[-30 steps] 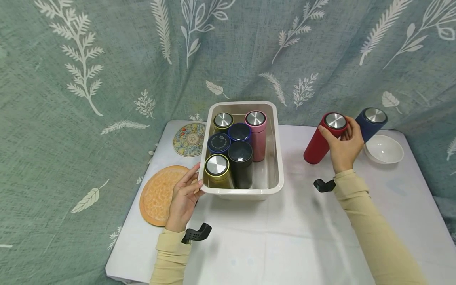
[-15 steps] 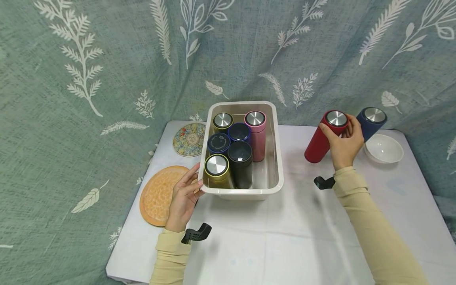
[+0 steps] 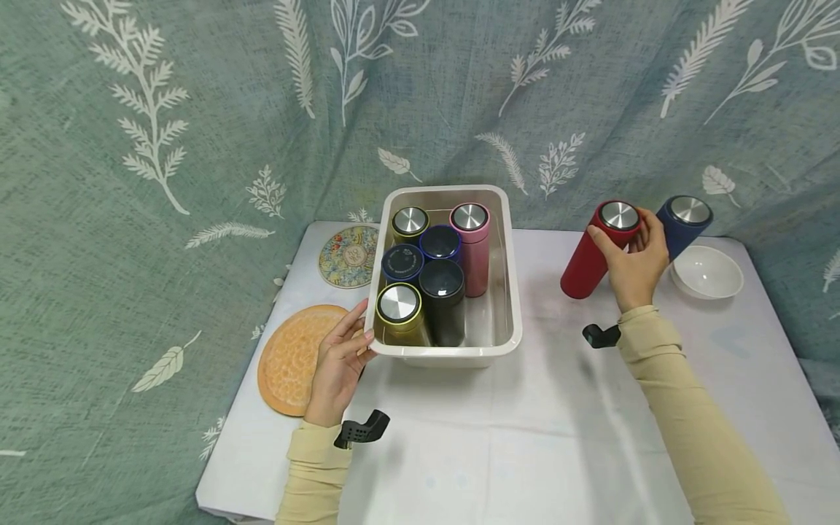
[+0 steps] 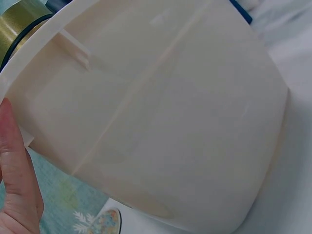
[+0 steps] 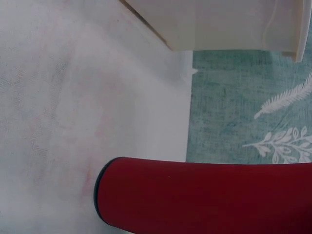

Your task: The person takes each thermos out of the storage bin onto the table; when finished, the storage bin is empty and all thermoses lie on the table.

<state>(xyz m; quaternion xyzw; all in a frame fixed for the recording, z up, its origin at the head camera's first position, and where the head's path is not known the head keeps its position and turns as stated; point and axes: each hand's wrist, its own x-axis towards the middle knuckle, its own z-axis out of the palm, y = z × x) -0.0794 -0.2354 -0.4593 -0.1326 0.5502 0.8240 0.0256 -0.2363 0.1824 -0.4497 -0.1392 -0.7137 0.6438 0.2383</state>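
In the head view, my right hand (image 3: 636, 266) grips a red thermos bottle (image 3: 584, 266) near its steel-topped cap, thumb on the near left side and fingers behind. The same red bottle (image 5: 204, 195) crosses the bottom of the right wrist view, its dark-edged base toward the tabletop. Close behind those fingers stands a blue thermos bottle (image 3: 679, 232) with a steel lid. My left hand (image 3: 337, 364) holds the front left corner of a white plastic bin (image 3: 508, 292), thumb at the rim. Inside are several bottles, among them a pink one (image 3: 475, 262) and a black one (image 3: 446, 313).
A white bowl (image 3: 707, 273) sits right of the blue bottle. At the left lie an orange round mat (image 3: 289, 364) and a patterned round mat (image 3: 348, 255). A patterned green cloth (image 3: 262, 109) hangs behind the white-covered table (image 3: 492, 437).
My right hand and the red bottle have shifted very slightly up in the head view. The left hand and the bin keep their places.
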